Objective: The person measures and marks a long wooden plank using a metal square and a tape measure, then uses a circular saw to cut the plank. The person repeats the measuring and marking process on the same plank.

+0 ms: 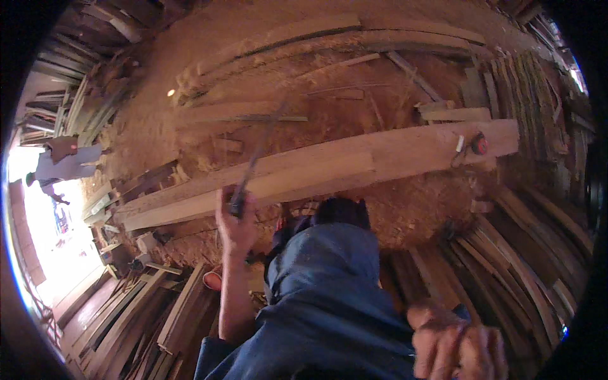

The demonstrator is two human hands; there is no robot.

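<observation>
My left hand (234, 225) is raised over the near edge of a long, thick wooden plank (418, 149). Its fingers are closed round the dark handle of a long, thin blade-like tool (256, 154), which points up and away; motion blur hides its exact kind. A narrower board (316, 175) lies along the plank. At the lower right, my right hand (453, 345) is close to the camera with its fingers curled. A bit of something dark shows behind it, and what those fingers hold, if anything, is hidden.
A round red and black object (479, 144) and a small white piece (460, 144) rest on the plank's right end. Loose boards (285, 35) lie on the dusty ground beyond. Stacked timber (506, 247) lines both sides. Another person (66, 158) is at the far left.
</observation>
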